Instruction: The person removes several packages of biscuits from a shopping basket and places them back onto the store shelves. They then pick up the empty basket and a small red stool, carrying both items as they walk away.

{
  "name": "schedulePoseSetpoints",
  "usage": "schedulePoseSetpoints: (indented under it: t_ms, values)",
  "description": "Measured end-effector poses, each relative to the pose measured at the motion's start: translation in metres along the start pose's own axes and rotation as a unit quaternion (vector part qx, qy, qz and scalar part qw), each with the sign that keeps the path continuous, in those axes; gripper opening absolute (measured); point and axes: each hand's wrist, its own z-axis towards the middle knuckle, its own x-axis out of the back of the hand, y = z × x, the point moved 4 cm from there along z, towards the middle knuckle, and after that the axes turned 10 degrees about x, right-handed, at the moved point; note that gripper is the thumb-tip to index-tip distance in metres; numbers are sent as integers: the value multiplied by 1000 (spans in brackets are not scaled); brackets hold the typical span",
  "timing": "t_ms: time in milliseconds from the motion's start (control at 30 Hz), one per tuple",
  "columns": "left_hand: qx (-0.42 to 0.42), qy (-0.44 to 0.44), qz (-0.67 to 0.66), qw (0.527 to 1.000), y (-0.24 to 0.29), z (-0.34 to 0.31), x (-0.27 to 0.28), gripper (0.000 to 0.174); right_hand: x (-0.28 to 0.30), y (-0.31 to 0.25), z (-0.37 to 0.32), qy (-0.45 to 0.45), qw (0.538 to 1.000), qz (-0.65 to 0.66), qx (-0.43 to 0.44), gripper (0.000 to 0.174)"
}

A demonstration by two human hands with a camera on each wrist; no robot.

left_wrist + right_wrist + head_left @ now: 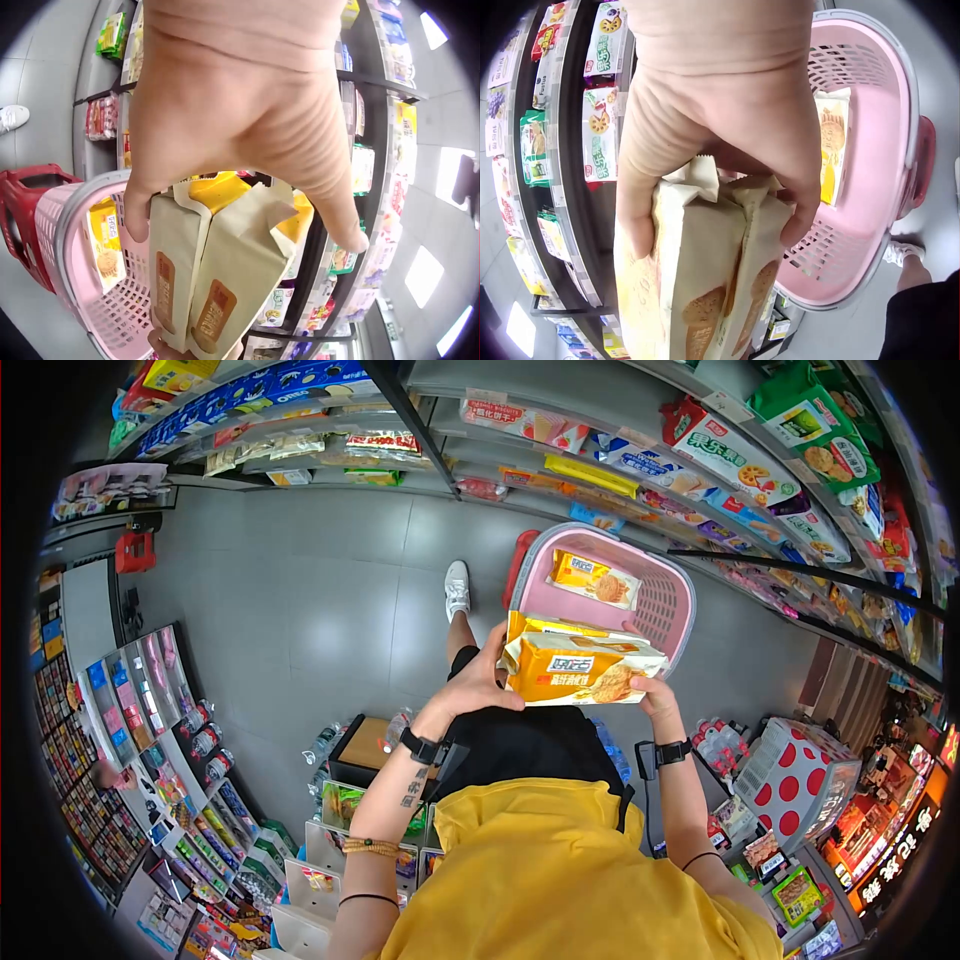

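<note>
Two yellow-and-cream biscuit packs, a front pack and a rear pack, are held side by side before the body. My right hand grips both at their right end, thumb on the front pack and fingers round the far side. At the other end is my left hand. Its fingers touch one side, while its thumb stands spread away from the packs in the left wrist view. Beyond lies a pink basket, partly hidden by the packs, with another biscuit pack inside.
The basket rests on a red stool. Shelves of packaged biscuits run along the front and right. Bottled drinks and a polka-dot box stand at the right. Grey tiled floor stretches to the left.
</note>
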Motion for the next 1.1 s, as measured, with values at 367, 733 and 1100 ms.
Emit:
schedulePoseSetpoints:
  t_ms: [367,733,1100]
  values:
    - [118,140,-10,983,-73,-2,47,93,-1,81,4,77,991,-19,-104,93]
    - [63,116,-123,984,-105,19,75,100,20,115,-11,121,977,-93,-150,62]
    - [41,129,-90,987,-104,11,78,98,11,101,-8,118,977,-93,-154,66]
